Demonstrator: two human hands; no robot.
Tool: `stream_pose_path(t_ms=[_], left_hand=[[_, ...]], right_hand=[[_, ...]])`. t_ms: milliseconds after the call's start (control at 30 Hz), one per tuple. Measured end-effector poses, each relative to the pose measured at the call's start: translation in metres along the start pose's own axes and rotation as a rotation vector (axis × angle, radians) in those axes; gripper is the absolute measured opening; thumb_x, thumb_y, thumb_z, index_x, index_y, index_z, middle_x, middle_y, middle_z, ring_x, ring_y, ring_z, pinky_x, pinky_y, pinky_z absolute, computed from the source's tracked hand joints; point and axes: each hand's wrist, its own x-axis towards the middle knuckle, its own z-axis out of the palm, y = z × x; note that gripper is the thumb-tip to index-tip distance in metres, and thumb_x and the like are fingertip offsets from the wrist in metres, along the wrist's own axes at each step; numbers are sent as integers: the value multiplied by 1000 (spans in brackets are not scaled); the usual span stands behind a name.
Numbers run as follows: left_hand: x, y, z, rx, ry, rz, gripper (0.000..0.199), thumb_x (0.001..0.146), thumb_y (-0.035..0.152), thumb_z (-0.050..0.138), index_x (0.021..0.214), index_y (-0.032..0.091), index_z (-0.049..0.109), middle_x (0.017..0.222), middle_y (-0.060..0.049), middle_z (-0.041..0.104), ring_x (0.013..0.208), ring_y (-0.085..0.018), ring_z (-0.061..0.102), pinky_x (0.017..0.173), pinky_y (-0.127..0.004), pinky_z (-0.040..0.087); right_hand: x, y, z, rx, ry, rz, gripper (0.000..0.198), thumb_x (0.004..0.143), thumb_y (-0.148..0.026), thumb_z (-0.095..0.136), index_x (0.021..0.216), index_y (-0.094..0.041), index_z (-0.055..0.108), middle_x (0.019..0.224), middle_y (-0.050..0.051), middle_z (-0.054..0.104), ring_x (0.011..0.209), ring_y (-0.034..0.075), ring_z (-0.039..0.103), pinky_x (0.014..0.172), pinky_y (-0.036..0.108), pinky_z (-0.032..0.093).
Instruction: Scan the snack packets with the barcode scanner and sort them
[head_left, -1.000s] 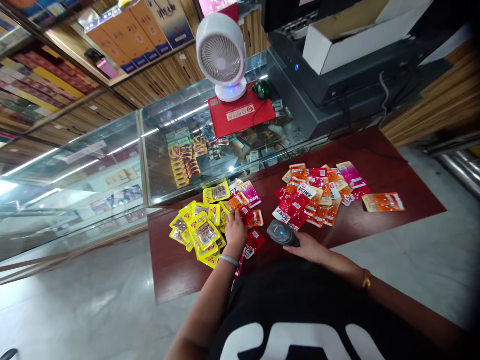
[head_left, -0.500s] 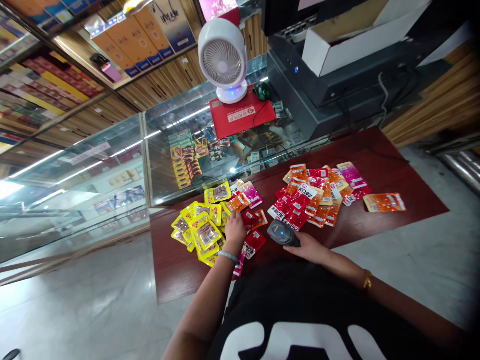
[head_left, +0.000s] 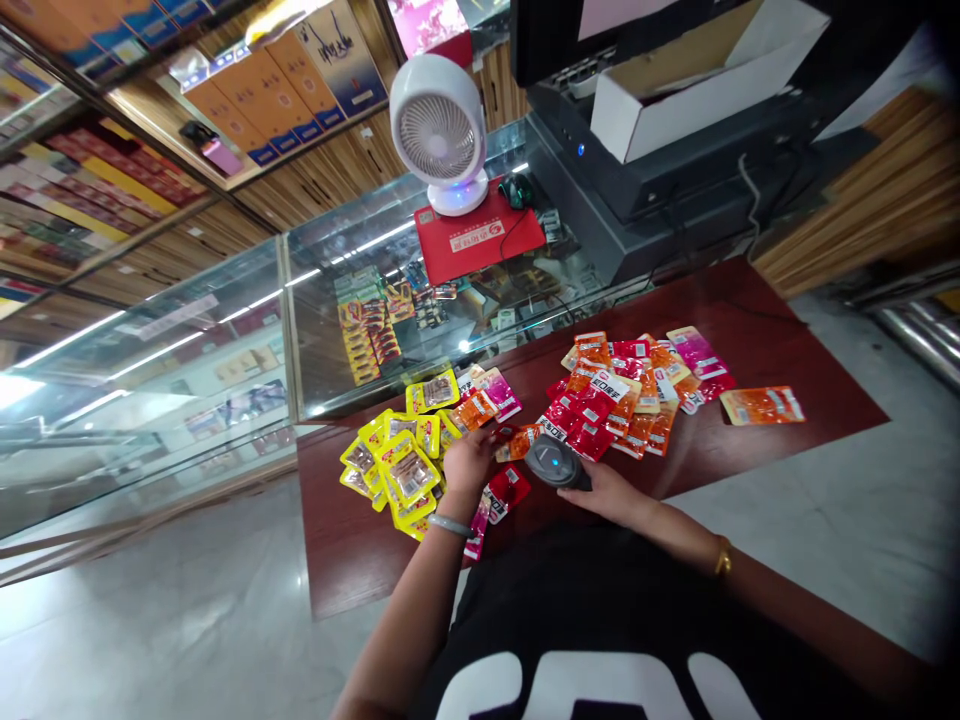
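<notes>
My right hand (head_left: 611, 494) is wrapped around a dark grey barcode scanner (head_left: 553, 462), its head pointing left above the table. My left hand (head_left: 466, 464) is closed at the edge of a small red snack packet (head_left: 503, 434), mostly hidden by the fingers. Touching or just beneath it is an orange snack packet (head_left: 517, 444). Nearer my body lies another red snack packet (head_left: 507, 493), partly over a pink one (head_left: 478, 528). Left of that hand is a heap of yellow snack packets (head_left: 409, 472). Beyond the scanner spreads a pile of red and orange packets (head_left: 604, 405).
The dark red tabletop (head_left: 360, 575) adjoins a glass display counter (head_left: 322, 375). On the counter stand a white fan (head_left: 439, 135) and a red mat (head_left: 480, 240) with a mouse (head_left: 517, 190). Farther right, a white open box (head_left: 675, 115) sits on a dark grey machine (head_left: 637, 200).
My left hand has drawn the red packet up slightly, and the orange packet beside it has shifted. The scanner has moved a little left. The whole view has shifted slightly.
</notes>
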Motion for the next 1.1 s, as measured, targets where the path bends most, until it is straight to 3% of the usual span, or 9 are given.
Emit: stream_pose_path(t_ms=[100, 333, 500, 633, 733, 800, 967, 1033, 1100], left_hand=[[1, 1, -4, -55, -9, -44, 25, 95, 38, 52, 104, 26, 72, 95, -3, 75, 82, -15, 66, 71, -23, 43], [-2, 15, 0, -114, -57, 21, 21, 92, 34, 55, 96, 24, 73, 94, -4, 75, 84, -17, 67, 72, -24, 42], [4, 21, 7, -186, -56, -4, 18, 90, 28, 56, 92, 23, 73, 93, -4, 75, 85, -17, 67, 73, -24, 44], [26, 39, 21, -521, -178, -9, 24, 89, 34, 58, 95, 17, 73, 80, -4, 73, 70, -15, 64, 69, -25, 48], [42, 55, 26, -760, -330, 106, 31, 88, 30, 59, 112, 14, 70, 90, -7, 75, 75, -16, 66, 75, -28, 52], [45, 56, 25, -671, -313, 204, 34, 85, 24, 63, 118, 16, 68, 104, -9, 73, 91, -18, 67, 86, -31, 52], [26, 34, 21, 62, -142, 277, 37, 78, 16, 68, 115, 19, 66, 123, -14, 63, 116, -27, 57, 101, -39, 44], [18, 27, 24, 169, -140, 258, 29, 80, 15, 64, 110, 16, 66, 121, -16, 63, 117, -28, 57, 99, -38, 44], [16, 22, 29, 144, -188, 209, 25, 82, 18, 64, 106, 16, 66, 112, -15, 66, 111, -27, 60, 95, -37, 46]], right_hand=[[1, -2, 0, 9, 2, -16, 49, 80, -43, 71, 122, -18, 64, 123, 12, 71, 114, 33, 65, 103, 50, 47], [3, -7, 0, 3, 49, 4, 48, 80, -43, 70, 121, -20, 65, 122, 10, 72, 114, 33, 65, 103, 51, 48], [1, -4, -4, -21, 91, 15, 46, 80, -43, 70, 119, -19, 66, 119, 11, 73, 110, 34, 67, 100, 51, 49], [-5, 7, -5, -18, 89, 51, 47, 79, -44, 70, 118, -18, 65, 115, 12, 74, 107, 34, 68, 97, 50, 50], [-10, 15, -4, -22, 73, 75, 49, 79, -42, 70, 121, -17, 63, 116, 12, 74, 108, 33, 68, 96, 48, 51], [-12, 19, -4, -34, 46, 85, 48, 79, -41, 70, 120, -18, 64, 115, 11, 74, 106, 33, 69, 95, 48, 51], [-15, 20, -2, -54, 63, 114, 44, 77, -42, 70, 113, -18, 67, 109, 11, 76, 101, 33, 70, 93, 48, 52], [-15, 19, -2, -54, 74, 112, 46, 77, -43, 70, 115, -18, 67, 112, 12, 75, 104, 33, 70, 94, 49, 52], [-15, 17, -3, -63, 82, 115, 48, 76, -44, 70, 116, -18, 66, 113, 13, 75, 105, 34, 69, 95, 49, 51]])
